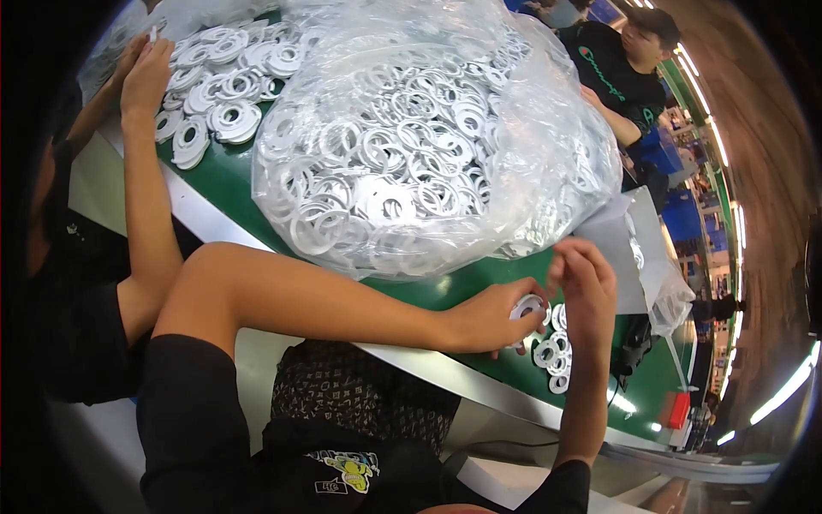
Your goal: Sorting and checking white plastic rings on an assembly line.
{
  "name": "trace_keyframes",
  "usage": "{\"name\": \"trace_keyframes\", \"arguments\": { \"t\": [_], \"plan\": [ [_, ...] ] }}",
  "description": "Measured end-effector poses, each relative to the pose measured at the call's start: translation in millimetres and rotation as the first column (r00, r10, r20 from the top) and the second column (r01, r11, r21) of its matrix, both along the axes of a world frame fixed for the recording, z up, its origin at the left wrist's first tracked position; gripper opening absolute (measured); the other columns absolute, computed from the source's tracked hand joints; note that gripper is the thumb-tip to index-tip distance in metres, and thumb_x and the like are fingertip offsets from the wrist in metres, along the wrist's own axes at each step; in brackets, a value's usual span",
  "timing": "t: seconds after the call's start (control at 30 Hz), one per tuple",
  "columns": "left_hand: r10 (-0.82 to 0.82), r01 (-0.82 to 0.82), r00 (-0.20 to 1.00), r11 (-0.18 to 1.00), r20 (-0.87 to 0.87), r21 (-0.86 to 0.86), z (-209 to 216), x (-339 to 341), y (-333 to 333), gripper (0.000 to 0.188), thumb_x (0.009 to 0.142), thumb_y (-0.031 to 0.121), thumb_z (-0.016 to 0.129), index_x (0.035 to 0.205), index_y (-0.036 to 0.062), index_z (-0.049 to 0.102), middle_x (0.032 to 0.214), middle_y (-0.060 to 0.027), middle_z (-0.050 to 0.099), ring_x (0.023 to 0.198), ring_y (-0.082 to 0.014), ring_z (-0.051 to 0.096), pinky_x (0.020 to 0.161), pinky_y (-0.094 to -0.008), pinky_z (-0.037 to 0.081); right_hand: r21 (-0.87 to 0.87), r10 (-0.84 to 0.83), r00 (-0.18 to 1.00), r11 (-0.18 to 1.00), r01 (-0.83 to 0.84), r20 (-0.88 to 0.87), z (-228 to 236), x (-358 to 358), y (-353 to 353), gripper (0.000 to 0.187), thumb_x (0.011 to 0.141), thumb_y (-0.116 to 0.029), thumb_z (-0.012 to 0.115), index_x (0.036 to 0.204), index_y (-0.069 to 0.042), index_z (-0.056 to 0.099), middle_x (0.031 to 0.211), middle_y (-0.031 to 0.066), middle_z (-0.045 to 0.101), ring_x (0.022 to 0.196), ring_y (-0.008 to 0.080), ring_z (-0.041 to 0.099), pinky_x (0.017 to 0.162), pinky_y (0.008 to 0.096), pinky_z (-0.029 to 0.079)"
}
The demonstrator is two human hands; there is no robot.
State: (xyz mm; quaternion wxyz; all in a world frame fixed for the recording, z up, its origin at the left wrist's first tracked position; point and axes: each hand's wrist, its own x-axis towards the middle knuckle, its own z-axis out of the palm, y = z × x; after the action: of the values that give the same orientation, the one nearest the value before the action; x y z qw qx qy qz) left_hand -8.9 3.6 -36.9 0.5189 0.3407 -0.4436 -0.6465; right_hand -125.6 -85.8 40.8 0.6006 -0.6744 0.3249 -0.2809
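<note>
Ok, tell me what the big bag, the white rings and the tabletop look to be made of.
Big bag: thin clear plastic film, by its look; glossy, crinkled, with the contents showing through.
White rings: probably moulded plastic; flat, uniform matt white, with clean round edges. The left hand holds one, and the right hand is at it.
Tabletop: smooth green surface with glare, likely a rubber or vinyl mat; I cannot tell which.

I am pinching a white plastic ring (527,306) in my left hand (492,319) while my right hand (585,278) is hovering just beside it, above a small pile of rings (552,353) lying on the green table (224,184).
</note>
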Motion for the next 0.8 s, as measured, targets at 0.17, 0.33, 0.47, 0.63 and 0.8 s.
{"name": "trace_keyframes", "arguments": {
  "t": [0.17, 0.33, 0.47, 0.63, 0.8],
  "plan": [
    [-0.025, 0.058, 0.980, 0.985, 0.199, -0.161, -3, -4, -1, 0.032, 0.094, 0.029, 0.052, 0.111, 0.0021, 0.049, 0.091, -0.0121, 0.063, 0.073, -0.0192, 0.063, 0.067, -0.0322, 0.048, -0.504, 0.134, 0.915, 0.800, -0.326, -0.380, 15, 78, -12, 0.018, 0.087, -0.011, 0.059, 0.101, -0.001, 0.064, 0.087, 0.0086, 0.068, 0.075, 0.0144, 0.064, 0.067, 0.0267, 0.049],
    [-0.007, 0.013, 0.999, 0.981, 0.033, -0.192, -8, -7, -2, 0.029, 0.094, 0.021, 0.048, 0.114, 0.0001, 0.052, 0.095, -0.0137, 0.061, 0.068, -0.0186, 0.063, 0.063, -0.0323, 0.050, -0.749, 0.084, 0.832, 0.392, -0.534, -0.549, -15, 120, -34, 0.018, 0.084, -0.010, 0.061, 0.100, -0.003, 0.065, 0.100, 0.0141, 0.065, 0.091, 0.0295, 0.062, 0.079, 0.0352, 0.049],
    [-0.096, 0.101, 0.993, 0.993, 0.065, -0.069, -3, 3, 6, 0.029, 0.092, 0.015, 0.047, 0.117, 0.0018, 0.048, 0.095, -0.0144, 0.061, 0.065, -0.0179, 0.062, 0.049, -0.0306, 0.048, -0.834, 0.081, 0.942, 0.444, -0.327, -0.326, -16, 95, -25, 0.018, 0.082, -0.005, 0.062, 0.100, -0.001, 0.064, 0.102, 0.0159, 0.064, 0.097, 0.0328, 0.061, 0.086, 0.0365, 0.048],
    [-0.077, 0.083, 0.992, 0.995, 0.098, -0.057, -16, -1, 11, 0.029, 0.091, 0.015, 0.051, 0.119, 0.0082, 0.046, 0.084, -0.0096, 0.064, 0.065, -0.0130, 0.060, 0.049, -0.0268, 0.047, -0.732, -0.282, 0.915, 0.681, -0.022, -0.289, -8, -17, 3, 0.015, 0.083, 0.000, 0.061, 0.097, 0.001, 0.066, 0.097, 0.0130, 0.067, 0.090, 0.0244, 0.064, 0.085, 0.0320, 0.047],
    [-0.007, 0.007, 1.000, 1.000, 0.004, -0.030, -15, 0, -1, 0.033, 0.090, 0.010, 0.054, 0.120, 0.0084, 0.041, 0.091, -0.0097, 0.059, 0.077, -0.0139, 0.061, 0.054, -0.0278, 0.054, -0.728, -0.256, 0.770, 0.583, -0.359, -0.585, -39, -78, 23, 0.041, 0.074, -0.010, 0.073, 0.113, -0.003, 0.062, 0.122, 0.0129, 0.060, 0.118, 0.0326, 0.052, 0.101, 0.0413, 0.038]
  ]
}}
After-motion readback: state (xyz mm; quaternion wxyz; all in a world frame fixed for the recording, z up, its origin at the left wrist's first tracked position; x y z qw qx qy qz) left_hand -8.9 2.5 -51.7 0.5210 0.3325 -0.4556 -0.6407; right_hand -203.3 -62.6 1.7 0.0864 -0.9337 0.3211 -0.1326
